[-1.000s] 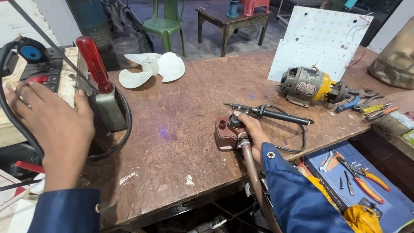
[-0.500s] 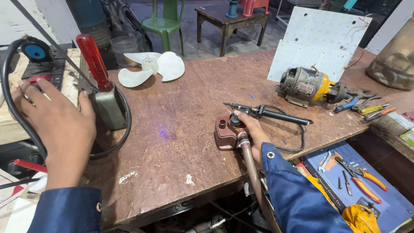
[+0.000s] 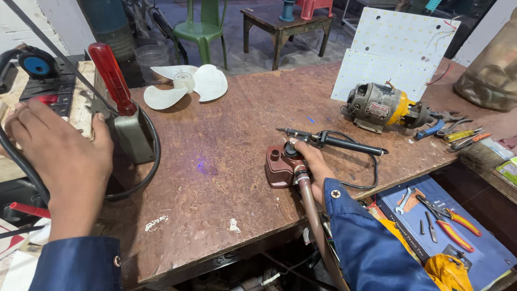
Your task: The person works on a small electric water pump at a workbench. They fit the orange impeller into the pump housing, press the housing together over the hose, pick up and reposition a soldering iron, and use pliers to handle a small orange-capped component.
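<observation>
Hands first: the left hand (image 3: 56, 161) lies spread, palm down, at the left edge of the worn brown wooden worktop (image 3: 237, 108), fingers splayed over a thick black cable (image 3: 151, 161). That cable loops round a grey metal box with a long red-handled lever (image 3: 126, 124) standing up just beside the fingertips.

Over on the other side, the right hand (image 3: 313, 164) pinches the top of a small maroon plastic block (image 3: 279, 167), fingertips closed on a dark knob or fitting there. Whether it is turning or only holding, the view does not tell. A brownish flexible hose (image 3: 311, 215) runs from the block off the front edge of the worktop, close along the blue sleeve.

Touching or nearly touching those fingertips lies a slim black pen-shaped tool with its own cord (image 3: 344, 143), metal tip pointing left. Well apart, further back, sit a white three-bladed plastic fan (image 3: 186, 86), a grey-and-yellow electric motor (image 3: 379, 105), a white panel dotted with small lamps (image 3: 398, 48), and some pliers (image 3: 458, 132) at the right.

By the look of it, this is a setting-up step: one hand steadying the switchgear side, the other seating the fitting on the maroon block. Any move from here calls for a firm grip on that block so it does not slide, and care not to snag the hose or the black tool's cord.
</observation>
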`<state>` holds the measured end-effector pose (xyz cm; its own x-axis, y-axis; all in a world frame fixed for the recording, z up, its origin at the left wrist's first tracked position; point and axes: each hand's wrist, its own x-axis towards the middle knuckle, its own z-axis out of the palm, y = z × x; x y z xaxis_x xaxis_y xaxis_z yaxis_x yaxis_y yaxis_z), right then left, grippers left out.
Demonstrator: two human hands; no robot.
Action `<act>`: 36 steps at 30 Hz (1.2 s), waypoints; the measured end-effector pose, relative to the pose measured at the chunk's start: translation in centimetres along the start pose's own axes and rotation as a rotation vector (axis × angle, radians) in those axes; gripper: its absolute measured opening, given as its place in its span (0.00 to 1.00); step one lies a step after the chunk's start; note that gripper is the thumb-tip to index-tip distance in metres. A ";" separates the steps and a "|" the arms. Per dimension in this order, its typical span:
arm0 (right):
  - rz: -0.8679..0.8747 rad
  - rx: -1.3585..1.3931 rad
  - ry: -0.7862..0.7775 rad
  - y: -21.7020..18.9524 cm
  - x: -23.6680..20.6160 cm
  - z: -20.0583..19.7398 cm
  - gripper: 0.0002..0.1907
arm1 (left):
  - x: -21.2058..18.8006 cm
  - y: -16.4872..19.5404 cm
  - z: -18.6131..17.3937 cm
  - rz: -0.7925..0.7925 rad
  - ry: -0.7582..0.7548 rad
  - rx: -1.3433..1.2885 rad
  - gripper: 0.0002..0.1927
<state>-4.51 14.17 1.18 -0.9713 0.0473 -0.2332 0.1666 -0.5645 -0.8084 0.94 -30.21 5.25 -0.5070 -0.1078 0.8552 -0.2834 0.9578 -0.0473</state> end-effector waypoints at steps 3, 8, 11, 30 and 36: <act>0.014 -0.001 0.016 0.1 0.2 -0.2 0.19 | -0.1 -0.2 0.3 0.002 0.007 -0.002 0.37; 0.016 -0.015 0.021 0.3 0.4 -0.5 0.23 | -0.2 -0.3 0.5 -0.015 -0.014 -0.038 0.36; 0.012 -0.022 0.023 0.4 0.5 -0.6 0.25 | -0.3 -0.4 0.7 -0.009 -0.002 -0.025 0.36; -0.001 -0.148 0.017 1.4 1.2 -0.9 0.37 | 0.5 12.0 -3.4 -0.210 -0.428 -0.202 0.43; -0.014 -0.286 -0.033 2.0 1.6 -2.3 0.40 | -2.6 22.4 -6.4 0.163 -0.219 -0.679 0.36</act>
<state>-5.39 15.04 -2.04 -0.9780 0.0237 -0.2071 0.1899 -0.3084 -0.9321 1.10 -6.81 5.26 -0.6713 0.0674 0.7382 0.3407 0.9125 0.2266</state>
